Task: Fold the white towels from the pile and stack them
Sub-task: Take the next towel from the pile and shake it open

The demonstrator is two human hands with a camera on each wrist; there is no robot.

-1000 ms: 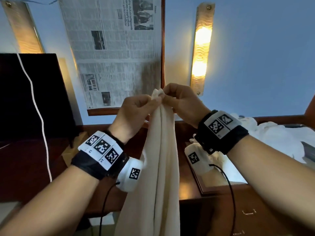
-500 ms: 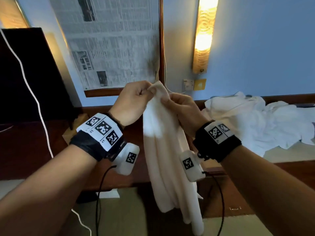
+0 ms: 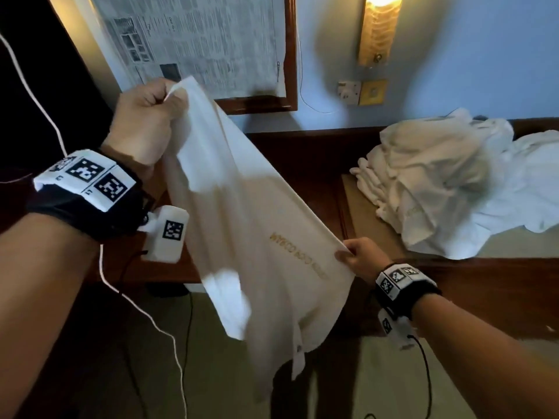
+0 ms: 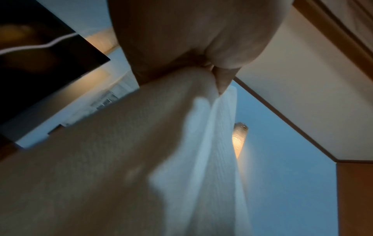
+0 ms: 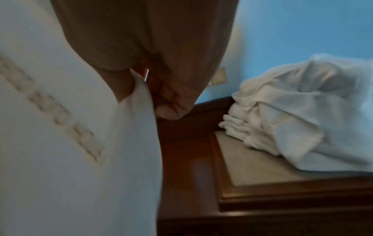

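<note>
A white towel (image 3: 251, 225) with gold lettering hangs spread in the air between both hands. My left hand (image 3: 145, 122) grips its upper corner, high at the left; in the left wrist view the towel (image 4: 141, 159) bunches under the curled fingers (image 4: 220, 79). Lower at the right, my right hand (image 3: 357, 258) pinches the other corner, and the right wrist view shows the towel (image 5: 70, 143) held between thumb and fingers (image 5: 169, 110). The pile of crumpled white towels (image 3: 453, 182) lies on the wooden desk at the right, also in the right wrist view as the pile (image 5: 302, 119).
The dark wooden desk (image 3: 453, 285) runs along the blue wall, with a pale inset mat (image 3: 372, 228) under the pile. A newspaper-covered frame (image 3: 211, 46), a wall lamp (image 3: 378, 28) and a socket (image 3: 349, 92) are behind. A dark screen (image 3: 36, 86) and cables stand at the left.
The hands have drawn apart: the left stayed high, the right slid down and to the right along the edge, so the bunched towel is spread open. The view has tilted downward.
</note>
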